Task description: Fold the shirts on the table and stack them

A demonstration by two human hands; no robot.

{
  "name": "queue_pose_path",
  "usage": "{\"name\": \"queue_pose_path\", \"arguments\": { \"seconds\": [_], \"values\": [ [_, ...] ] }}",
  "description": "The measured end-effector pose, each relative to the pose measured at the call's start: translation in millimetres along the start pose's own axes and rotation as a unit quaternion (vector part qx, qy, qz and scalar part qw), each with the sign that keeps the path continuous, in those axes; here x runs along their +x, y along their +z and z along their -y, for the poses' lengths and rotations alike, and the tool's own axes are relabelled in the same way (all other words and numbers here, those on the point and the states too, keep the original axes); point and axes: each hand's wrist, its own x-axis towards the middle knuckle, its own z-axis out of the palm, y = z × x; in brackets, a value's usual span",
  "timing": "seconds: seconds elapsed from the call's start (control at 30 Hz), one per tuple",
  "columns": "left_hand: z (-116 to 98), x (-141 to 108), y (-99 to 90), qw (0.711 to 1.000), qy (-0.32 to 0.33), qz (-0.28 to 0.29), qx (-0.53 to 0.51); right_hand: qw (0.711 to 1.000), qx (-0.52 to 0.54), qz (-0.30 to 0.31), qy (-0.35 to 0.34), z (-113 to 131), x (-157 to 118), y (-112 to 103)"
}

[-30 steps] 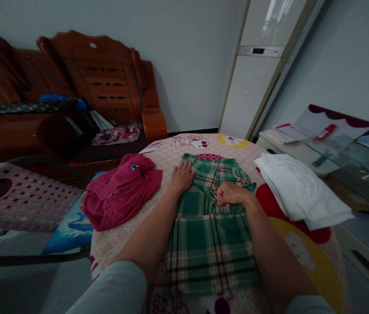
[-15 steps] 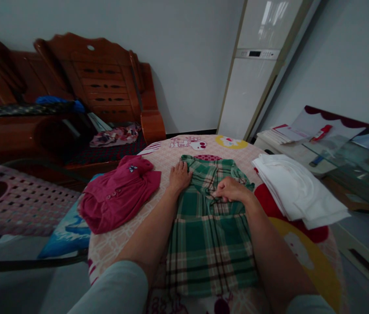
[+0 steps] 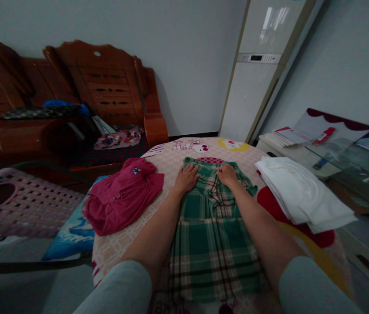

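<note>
A green plaid garment [image 3: 215,253] lies spread on the round table [image 3: 167,161], its upper part wrinkled near the middle. My left hand [image 3: 187,178] rests with fingers apart on the garment's upper left part. At the upper right, my right hand [image 3: 227,175] is closed on the plaid cloth with the fingertips pinched together. To the left lies a crumpled magenta garment [image 3: 123,194] with small buttons. White folded cloth [image 3: 302,189] sits at the table's right side.
A pink woven chair [image 3: 30,209] and a blue cushion [image 3: 73,231] are left of the table. Behind stand wooden seats [image 3: 106,87] and a tall white air conditioner [image 3: 252,91]. A glass shelf [image 3: 357,161] and a white cabinet with papers [image 3: 282,139] are at the right.
My right hand has moved up and away from me over the plaid garment, toward its top edge. My left hand stays on the upper left part. The camera view has shifted slightly.
</note>
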Motion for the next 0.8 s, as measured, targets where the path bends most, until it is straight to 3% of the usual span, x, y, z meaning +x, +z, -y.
{"name": "queue_pose_path", "arguments": {
  "seconds": [0.17, 0.3, 0.53, 0.63, 0.8],
  "values": [
    [-1, 0, -0.7, 0.999, -0.031, -0.006, 0.012, 0.999, 0.001, -0.009, 0.051, -9, 0, -2],
    [-2, 0, -1.1, 0.998, -0.060, -0.003, 0.019, 0.997, 0.043, -0.042, 0.047, -25, -14, -22],
    [-1, 2, -4.2, 0.998, -0.062, -0.003, 0.003, 0.953, 0.223, -0.176, 0.107, -108, -66, -63],
    [-1, 4, -7.4, 0.998, -0.063, 0.007, -0.011, 0.945, 0.287, -0.119, 0.099, -121, -86, -61],
    [-9, 12, -27.2, 0.997, -0.021, 0.000, -0.072, 0.938, 0.339, 0.066, 0.024, -88, -96, -49]
  ]
}}
